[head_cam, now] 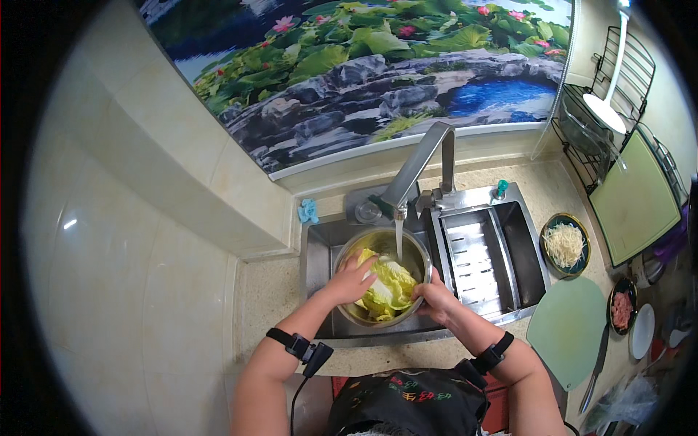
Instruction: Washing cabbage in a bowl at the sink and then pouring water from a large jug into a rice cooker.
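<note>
A round stainless steel bowl stands in the left sink basin, with yellow-green cabbage leaves in it. Water runs from the square-necked faucet into the bowl. My left hand lies over the leaves at the bowl's left side, its fingers spread and partly on them; whether it grips any leaf is unclear. My right hand grips the bowl's right rim, with the thumb on the inner side and the other fingers mostly hidden outside.
A slotted steel tray sits in the right basin. Beside it are a bowl of white shreds, a green cutting board, a knife and a dish of minced meat. A blue cloth lies behind the sink's left corner.
</note>
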Available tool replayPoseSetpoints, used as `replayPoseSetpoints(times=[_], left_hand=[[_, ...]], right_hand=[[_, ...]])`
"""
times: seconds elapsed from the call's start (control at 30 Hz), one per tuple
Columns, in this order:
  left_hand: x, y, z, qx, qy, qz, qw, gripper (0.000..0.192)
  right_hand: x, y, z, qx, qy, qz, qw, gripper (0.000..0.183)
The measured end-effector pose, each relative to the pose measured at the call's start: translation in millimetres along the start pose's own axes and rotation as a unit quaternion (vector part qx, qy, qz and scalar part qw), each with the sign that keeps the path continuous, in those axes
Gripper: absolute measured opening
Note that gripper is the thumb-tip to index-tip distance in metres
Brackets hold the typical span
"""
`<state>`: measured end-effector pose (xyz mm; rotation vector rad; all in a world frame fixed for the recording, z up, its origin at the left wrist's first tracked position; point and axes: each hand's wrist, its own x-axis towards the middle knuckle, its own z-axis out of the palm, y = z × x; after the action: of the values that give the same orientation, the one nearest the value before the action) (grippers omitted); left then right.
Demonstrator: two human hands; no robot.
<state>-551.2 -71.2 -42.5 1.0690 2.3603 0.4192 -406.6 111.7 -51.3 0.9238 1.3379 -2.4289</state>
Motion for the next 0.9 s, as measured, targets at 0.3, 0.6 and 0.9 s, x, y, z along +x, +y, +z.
replayPoseSetpoints(times=[0.3, 0.6, 0.9], left_hand=[[-2.6, 30.4, 20.6, 0.162, -0.16, 0.034, 0.973, 0.078], [12.1, 27.8, 20.0, 0.092, -0.218, 0.045, 0.971, 0.084], [-5.1, 25.9, 19.2, 0.209, -0.208, 0.02, 0.955, 0.095]], right_hand=[[-3.9, -2.0, 7.8, 0.046, -0.024, 0.012, 0.999, 0.075], [-3.2, -3.8, -5.9, 0.033, -0.011, 0.006, 0.999, 0.077], [-8.3, -5.3, 11.5, 0.017, -0.028, 0.01, 0.999, 0.084]])
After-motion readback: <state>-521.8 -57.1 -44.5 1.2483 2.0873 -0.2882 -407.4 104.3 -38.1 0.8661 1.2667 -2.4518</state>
